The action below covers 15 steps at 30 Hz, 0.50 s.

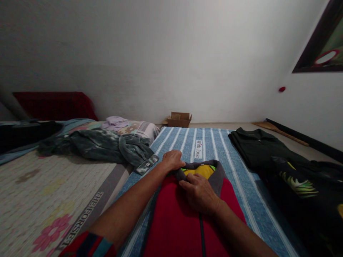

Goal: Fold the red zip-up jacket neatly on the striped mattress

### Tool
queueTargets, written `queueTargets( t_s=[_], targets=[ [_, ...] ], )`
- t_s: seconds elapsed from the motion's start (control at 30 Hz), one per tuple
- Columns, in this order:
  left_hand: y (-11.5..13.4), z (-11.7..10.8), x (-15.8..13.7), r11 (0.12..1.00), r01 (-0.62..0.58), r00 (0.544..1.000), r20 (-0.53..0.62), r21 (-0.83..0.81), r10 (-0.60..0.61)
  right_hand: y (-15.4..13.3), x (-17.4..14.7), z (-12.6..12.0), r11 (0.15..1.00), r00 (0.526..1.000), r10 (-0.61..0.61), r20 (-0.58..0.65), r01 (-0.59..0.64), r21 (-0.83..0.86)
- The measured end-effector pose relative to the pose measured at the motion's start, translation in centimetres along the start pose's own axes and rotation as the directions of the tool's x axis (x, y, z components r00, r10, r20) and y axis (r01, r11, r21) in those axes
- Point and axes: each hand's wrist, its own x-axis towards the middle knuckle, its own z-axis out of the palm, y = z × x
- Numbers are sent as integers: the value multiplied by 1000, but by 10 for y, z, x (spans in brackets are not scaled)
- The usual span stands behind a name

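Observation:
A red jacket (pixel 171 221) with a dark grey collar, a dark front zip and a yellow-green lining lies flat on a blue and white striped cloth (pixel 177 141). At the collar's left side my left hand (pixel 173 160) is closed, its fingers pinching the grey edge. Just nearer to me and to the right, my right hand (pixel 199 192) is also closed, gripping the collar's front edge by the neck opening. The fingertips of both hands are partly hidden in the fabric. The jacket's lower part runs out of view at the bottom.
On the left, a crumpled grey-green denim garment (pixel 102 144) lies across a floral bed cover (pixel 88 178). Folded dark clothes (pixel 257 146) and a black printed garment (pixel 297 182) lie on the right. An open cardboard box (pixel 179 121) stands by the far wall.

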Motion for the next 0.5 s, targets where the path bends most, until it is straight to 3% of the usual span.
queueTargets(
  t_s=[0.17, 0.3, 0.5],
  targets=[
    [15, 7, 11, 999, 23, 997, 71, 28, -25, -4, 3, -4, 999, 1000, -10, 7, 9, 48],
    [6, 9, 23, 1000, 17, 992, 129, -7, -16, -5, 6, -1, 1000, 1000, 15, -28, -15, 6],
    [-11, 8, 34, 993, 21, 983, 186, -116, 1, -6, 6, 0, 1000, 1000, -10, 15, 10, -29]
  ],
)
